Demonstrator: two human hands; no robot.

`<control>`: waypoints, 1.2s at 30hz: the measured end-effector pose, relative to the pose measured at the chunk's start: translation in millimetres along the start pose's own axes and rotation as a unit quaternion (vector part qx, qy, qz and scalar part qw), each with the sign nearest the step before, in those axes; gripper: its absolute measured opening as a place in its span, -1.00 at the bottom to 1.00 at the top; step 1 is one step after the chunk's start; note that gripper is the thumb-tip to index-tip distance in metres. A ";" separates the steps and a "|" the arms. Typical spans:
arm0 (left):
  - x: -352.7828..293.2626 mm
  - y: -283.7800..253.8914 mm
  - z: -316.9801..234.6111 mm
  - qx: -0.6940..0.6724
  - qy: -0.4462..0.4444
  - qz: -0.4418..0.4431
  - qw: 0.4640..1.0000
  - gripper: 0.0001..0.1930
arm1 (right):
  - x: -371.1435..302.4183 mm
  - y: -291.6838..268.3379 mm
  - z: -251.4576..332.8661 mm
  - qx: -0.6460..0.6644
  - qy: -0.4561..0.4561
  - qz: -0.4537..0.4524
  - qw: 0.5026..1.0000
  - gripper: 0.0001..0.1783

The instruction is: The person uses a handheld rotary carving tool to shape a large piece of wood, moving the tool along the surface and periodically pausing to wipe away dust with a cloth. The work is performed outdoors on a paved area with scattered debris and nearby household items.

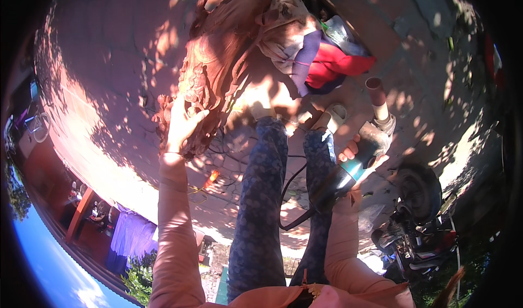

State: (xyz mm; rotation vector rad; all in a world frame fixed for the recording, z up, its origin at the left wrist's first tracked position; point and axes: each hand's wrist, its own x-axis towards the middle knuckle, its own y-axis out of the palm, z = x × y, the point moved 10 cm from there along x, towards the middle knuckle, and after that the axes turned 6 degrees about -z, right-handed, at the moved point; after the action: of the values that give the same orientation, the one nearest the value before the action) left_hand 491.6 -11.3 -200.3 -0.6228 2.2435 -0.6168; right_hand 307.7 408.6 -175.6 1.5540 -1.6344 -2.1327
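Observation:
A large reddish-brown wood carving [215,46] with swirling grain and knobbly carved figures lies ahead of me, slightly left. My left hand [183,124] grips its near end, thumb apart from the fingers; glare blurs the fingertips. In my right hand [364,159] is a corded power tool [357,169], apparently an angle grinder, with a black body, a teal band and a dark gear head. A brownish tube-like attachment [376,92] sticks out from its head, pointing away from me and apart from the carving. The fingers wrap around the tool's body.
Beige, purple and red cloths [321,62] lie against the carving's right side. A black cord [291,185] passes across my legs. An orange object [211,178] lies on the sun-dappled paving. A motorbike [417,226] is close on the right, and purple fabric [132,234] hangs at lower left.

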 end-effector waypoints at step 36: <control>210.1 112.2 -290.5 -0.230 0.061 0.107 0.965 -0.81 | -27.7 -24.0 13.5 0.066 -0.081 0.024 0.994 0.14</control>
State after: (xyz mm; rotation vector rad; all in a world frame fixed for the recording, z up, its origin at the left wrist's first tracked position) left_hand 117.5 21.3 -190.4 -0.5612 2.5488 -0.0196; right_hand 323.9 444.2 -175.7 1.3892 -1.8767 -2.2215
